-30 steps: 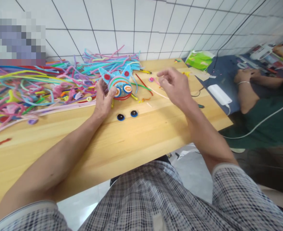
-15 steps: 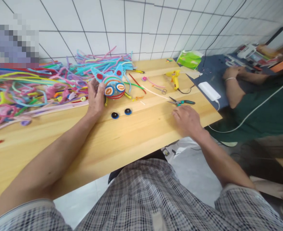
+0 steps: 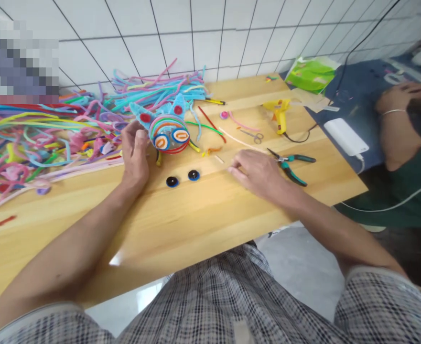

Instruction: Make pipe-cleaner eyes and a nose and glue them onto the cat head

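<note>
My left hand (image 3: 135,155) is beside a figure (image 3: 169,131) of coiled pipe cleaners, with blue ears, red inner ears and ringed eyes. Its thumb is raised and apart from the fingers, which are partly hidden; whether it touches the figure is unclear. Two black discs with blue rims, a left disc (image 3: 172,181) and a right disc (image 3: 193,175), lie in front of the figure. Over the table, my right hand (image 3: 258,171) is loosely bent, with nothing visible in it. Green-handled pliers (image 3: 291,165) lie spread just beyond its wrist.
Pipe cleaners (image 3: 70,129) cover the table's back left. A yellow glue gun (image 3: 280,114), small scissors (image 3: 252,135) and a green packet (image 3: 310,76) are toward the right. A white power strip (image 3: 346,136) lies on the adjoining dark table, near another person's arm (image 3: 400,124).
My right hand has let go of the pliers and moved left toward the discs. The pliers' handles are now spread. My left hand has stayed beside the figure; the view has shifted.
</note>
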A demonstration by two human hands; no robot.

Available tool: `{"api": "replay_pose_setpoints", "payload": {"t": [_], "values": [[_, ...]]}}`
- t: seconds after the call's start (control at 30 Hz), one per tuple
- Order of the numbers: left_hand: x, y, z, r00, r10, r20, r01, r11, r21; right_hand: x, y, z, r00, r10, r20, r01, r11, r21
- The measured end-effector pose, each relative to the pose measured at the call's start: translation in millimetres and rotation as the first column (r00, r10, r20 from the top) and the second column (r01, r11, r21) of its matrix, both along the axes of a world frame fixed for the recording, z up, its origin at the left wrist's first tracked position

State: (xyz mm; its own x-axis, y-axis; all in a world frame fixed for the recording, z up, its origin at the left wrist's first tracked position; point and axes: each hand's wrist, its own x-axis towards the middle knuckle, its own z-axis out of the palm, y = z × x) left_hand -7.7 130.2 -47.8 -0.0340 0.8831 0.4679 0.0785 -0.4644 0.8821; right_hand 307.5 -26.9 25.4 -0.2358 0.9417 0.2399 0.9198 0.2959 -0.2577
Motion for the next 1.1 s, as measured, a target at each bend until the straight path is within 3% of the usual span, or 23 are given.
{"api": "replay_pose_setpoints", "payload": {"t": [0.2,0.3,0.43,0.57,0.7,0.83,0.97,1.1], "values": [[-4.0,-1.3,1.6,0.975,0.224,-0.012,-0.224,0.974,-0.028,-16.4,36.5,-23.6,0.993,-0.063,0.103,0.074,0.991,-0.114],[-3.2,-1.1,3.7,0.966,0.257,0.014,-0.256,0.965,-0.060,-19.4,42.7,-36.9,0.983,-0.111,0.147,0.129,0.984,-0.119],[-3.2,-4.1,8.6,0.962,0.271,0.017,-0.267,0.956,-0.123,-17.9,38.8,-43.2,0.983,-0.054,0.176,0.086,0.980,-0.178],[-2.2,-6.7,12.1,0.962,0.272,-0.014,-0.271,0.947,-0.174,0.1,42.1,-45.2,0.999,-0.034,-0.023,0.032,0.996,-0.079],[-0.3,-2.5,8.6,0.965,0.260,-0.012,-0.258,0.948,-0.186,28.1,68.2,-34.4,0.953,-0.099,-0.285,0.147,0.977,0.153],[0.1,4.2,-0.7,0.971,0.241,0.011,-0.237,0.962,-0.135,34.3,85.9,-15.3,0.948,-0.064,-0.313,0.151,0.953,0.262],[0.9,9.2,-8.5,0.983,0.184,0.010,-0.183,0.982,-0.055,2.7,84.8,-14.3,0.927,-0.025,-0.375,0.103,0.976,0.191],[5.3,10.3,-11.9,0.992,0.130,-0.001,-0.130,0.992,-0.007,-41.9,98.5,-34.7,0.784,-0.102,-0.612,0.135,0.991,0.008]]}}
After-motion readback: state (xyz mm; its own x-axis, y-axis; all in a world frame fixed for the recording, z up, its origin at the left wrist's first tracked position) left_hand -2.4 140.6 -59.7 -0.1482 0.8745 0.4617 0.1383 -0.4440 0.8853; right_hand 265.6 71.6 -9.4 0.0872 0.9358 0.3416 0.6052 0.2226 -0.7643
